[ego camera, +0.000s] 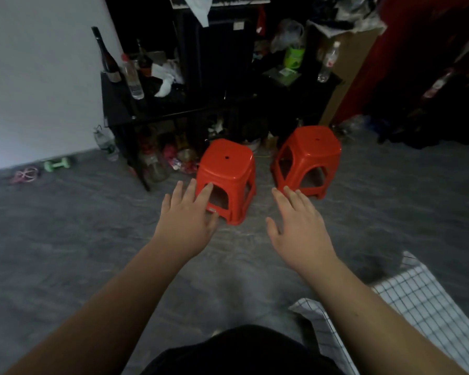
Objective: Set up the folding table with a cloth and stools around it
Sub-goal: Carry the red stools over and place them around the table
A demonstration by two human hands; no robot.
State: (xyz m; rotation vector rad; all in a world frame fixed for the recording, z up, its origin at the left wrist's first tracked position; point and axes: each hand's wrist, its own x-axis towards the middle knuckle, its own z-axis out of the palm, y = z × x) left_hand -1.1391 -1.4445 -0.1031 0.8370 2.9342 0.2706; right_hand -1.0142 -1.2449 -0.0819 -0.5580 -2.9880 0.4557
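The person reaches with both arms toward two red plastic stools on the grey floor. The left hand (186, 212) has its fingers (205, 193) spread apart and holds nothing; their tips lie over the near edge of the left stool (226, 171), though I cannot tell if they touch it. The right hand (299, 228) is also open and empty, and the right stool (307, 155) stands just beyond its fingertips.

To do this step well, I think each hand should take one stool by the seat rim or through the side opening, lift it straight up and carry it back. The stools look light, so one hand for each should be enough.

Behind the stools stands a dark shelf (152, 109) crowded with bottles (132, 77), and more bottles and bags lie at its foot, close past the left fingers; a careless pull could knock them. A checked cloth (417, 296) is near the right forearm, probably already spread over the worktop, but the folding table itself cannot be seen.
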